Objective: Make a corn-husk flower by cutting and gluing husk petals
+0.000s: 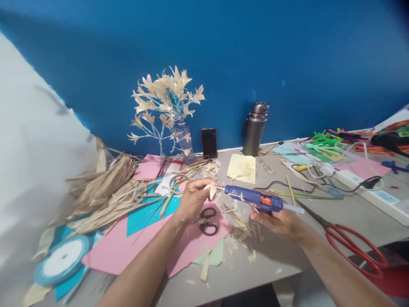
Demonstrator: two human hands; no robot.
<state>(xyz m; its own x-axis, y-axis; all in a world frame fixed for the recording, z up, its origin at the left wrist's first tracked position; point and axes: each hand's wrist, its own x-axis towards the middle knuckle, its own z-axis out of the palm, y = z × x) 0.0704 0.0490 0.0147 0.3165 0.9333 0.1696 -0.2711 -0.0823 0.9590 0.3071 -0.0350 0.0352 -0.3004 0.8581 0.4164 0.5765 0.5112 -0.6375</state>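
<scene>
Over the middle of the table, my left hand [193, 198] pinches a small cream flower [211, 192] made of pale petals. My right hand [277, 221] is wrapped round a blue hot glue gun [246, 196], whose metal tip points left and meets or nearly meets the flower. A clear glue stick [294, 208] sticks out of the gun's back end. Below the left hand lie scissors with black handles [208, 228] on pink paper [188, 249]. Scraps of dry husk [244, 230] lie under the gun.
Dried husks [108, 187] and a blue ribbon spool [62, 259] lie at the left. Behind stand a flower arrangement [166, 102], a phone [209, 143] and a flask [255, 130]. Red-handled scissors [354, 245], a power strip [370, 194] and cables [275, 185] lie at the right.
</scene>
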